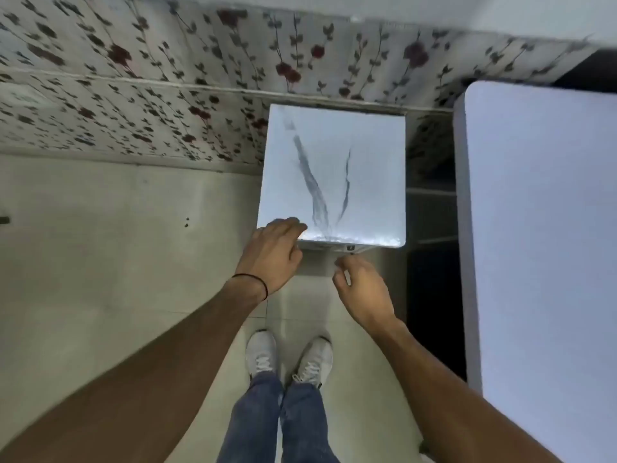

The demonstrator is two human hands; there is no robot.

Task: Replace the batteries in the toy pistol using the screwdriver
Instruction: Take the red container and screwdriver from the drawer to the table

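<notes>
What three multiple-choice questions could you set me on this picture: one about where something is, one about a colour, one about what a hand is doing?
1. Where is the white table?
A) left of the marble-topped stand
B) right of it
C) behind the person

2. What colour are the shoes?
A) black
B) white
C) red

3. What is the left hand doing?
A) gripping a screwdriver
B) tucked in a pocket
C) resting on the stand's near corner

Answers:
1 B: it fills the right side of the view, beside the stand.
2 B: both are white against the pale floor.
3 C: its fingers lie on the top's near left corner.
</notes>
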